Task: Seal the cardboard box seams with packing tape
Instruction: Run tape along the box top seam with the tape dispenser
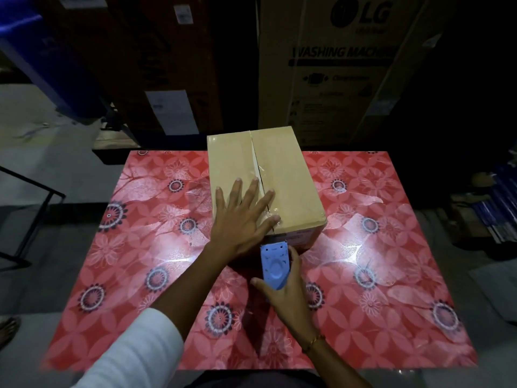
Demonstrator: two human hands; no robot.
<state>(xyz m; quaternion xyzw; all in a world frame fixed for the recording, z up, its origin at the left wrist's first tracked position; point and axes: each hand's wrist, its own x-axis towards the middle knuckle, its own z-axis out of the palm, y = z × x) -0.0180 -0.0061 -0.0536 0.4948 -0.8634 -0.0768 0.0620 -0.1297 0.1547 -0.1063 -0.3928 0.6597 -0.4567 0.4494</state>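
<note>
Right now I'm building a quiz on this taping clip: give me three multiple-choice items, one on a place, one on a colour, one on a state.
1. Where does the left hand rest?
A. flat on the cardboard box
B. on the tablecloth
C. on the dispenser

2. What colour is the tape dispenser?
A. red
B. blue
C. black

3. What is the state of the top seam at the box's far end?
A. slightly gapped
B. cut wide open
C. hidden under a label

Answers: 1 A, its fingers lie spread on the box top; 2 B, the body held in the right hand is blue; 3 A, the flaps part slightly there.
</note>
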